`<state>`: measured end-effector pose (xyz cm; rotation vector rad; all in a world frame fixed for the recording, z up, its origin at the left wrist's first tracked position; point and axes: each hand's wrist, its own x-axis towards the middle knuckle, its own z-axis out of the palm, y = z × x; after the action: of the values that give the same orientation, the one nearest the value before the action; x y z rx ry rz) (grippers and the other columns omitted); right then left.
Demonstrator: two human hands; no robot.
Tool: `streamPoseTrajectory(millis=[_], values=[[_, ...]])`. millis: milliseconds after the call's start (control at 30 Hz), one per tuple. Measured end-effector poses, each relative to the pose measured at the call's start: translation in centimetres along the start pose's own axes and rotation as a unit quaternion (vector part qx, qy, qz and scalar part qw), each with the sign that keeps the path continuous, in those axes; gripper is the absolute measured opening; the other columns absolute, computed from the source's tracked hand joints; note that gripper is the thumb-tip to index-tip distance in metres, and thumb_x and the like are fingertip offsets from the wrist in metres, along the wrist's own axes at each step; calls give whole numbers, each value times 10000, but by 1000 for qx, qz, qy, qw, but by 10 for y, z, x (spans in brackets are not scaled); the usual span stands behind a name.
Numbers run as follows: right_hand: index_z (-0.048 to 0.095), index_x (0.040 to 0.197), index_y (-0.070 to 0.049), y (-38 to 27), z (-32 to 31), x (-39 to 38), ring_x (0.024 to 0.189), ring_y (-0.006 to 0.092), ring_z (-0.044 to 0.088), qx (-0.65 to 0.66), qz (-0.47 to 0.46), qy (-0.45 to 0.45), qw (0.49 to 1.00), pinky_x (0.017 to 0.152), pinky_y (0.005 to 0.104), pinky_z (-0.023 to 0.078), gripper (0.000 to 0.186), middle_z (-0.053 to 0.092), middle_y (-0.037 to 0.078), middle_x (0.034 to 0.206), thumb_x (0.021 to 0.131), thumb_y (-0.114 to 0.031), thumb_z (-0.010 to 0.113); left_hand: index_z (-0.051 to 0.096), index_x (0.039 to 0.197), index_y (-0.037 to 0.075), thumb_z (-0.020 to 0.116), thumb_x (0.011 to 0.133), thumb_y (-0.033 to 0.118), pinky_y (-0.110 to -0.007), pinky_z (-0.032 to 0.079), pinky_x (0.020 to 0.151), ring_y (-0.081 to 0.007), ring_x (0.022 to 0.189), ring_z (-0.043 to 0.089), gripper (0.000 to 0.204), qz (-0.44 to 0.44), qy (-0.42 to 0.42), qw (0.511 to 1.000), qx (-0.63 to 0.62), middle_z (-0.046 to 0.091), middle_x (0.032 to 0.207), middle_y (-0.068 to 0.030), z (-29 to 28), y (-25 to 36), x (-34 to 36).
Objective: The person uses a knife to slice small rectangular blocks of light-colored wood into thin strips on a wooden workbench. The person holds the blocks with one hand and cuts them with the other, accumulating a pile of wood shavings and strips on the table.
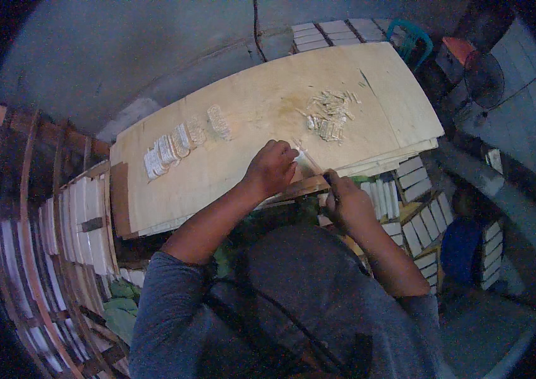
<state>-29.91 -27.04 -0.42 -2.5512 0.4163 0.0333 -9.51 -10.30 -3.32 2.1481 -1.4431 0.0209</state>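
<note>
Near the front edge of a pale wooden board [255,126], my left hand [272,165] is closed, its fingers curled beside a small white piece. What it grips is mostly hidden. Just right of it, my right hand [349,201] wraps round a slim tool with a dark handle [329,176]; its kind is too blurred to tell. A thin pale stick [311,163] slants between the hands. Farther back on the board lies a loose pile of short pale sticks [330,115]. To the left stand several flat, pale, rounded bundles [168,150] in a slanting row.
Stacked pale blocks [414,177] stand below the board on the right, with a blue round container [462,245] beyond. Wooden racks [34,240] line the left side. A teal chair [412,39] and a fan [484,77] are at the back right. A wall rises behind.
</note>
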Motion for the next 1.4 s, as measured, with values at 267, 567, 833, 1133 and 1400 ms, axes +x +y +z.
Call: streamPoseTrajectory(millis=[267,567,833,1133,1400], values=[[466,1537,-123,3,-12,-15,1013,480,686,-1,49,-83,995,828,555,570,673,653,256,1178,906,-183,694,711,1134,60,747,846,81,-470,570,888,-374,1038,646,291,5,-29,999,30,677,1107,-155,-2,3,3],[494,1529,-115,7,10,0,1027,484,687,35,25,-39,998,871,550,570,596,652,246,1229,946,-156,609,718,1077,42,732,888,108,-462,567,884,-358,1034,642,201,1,-27,999,38,676,1072,-143,-7,14,3],[457,1538,-103,6,7,8,1026,489,697,25,-53,-35,998,865,552,583,575,636,267,1302,979,-181,566,728,1131,34,704,936,142,-461,561,899,-360,1050,633,224,-3,-22,998,66,681,1098,-148,-2,11,-2],[515,1477,-68,15,23,8,864,477,713,46,-119,66,990,683,579,574,591,672,266,1188,910,-143,662,733,1088,41,723,926,152,-456,570,877,-351,1035,637,196,1,-21,997,75,682,1087,-135,-3,14,-3],[429,1545,-76,-1,-5,-4,1080,527,678,37,-24,-86,995,916,579,569,567,596,321,1390,1012,-227,552,731,1105,36,673,950,170,-495,546,938,-405,1075,636,213,-52,-65,995,62,702,1128,-188,-10,20,-8]])
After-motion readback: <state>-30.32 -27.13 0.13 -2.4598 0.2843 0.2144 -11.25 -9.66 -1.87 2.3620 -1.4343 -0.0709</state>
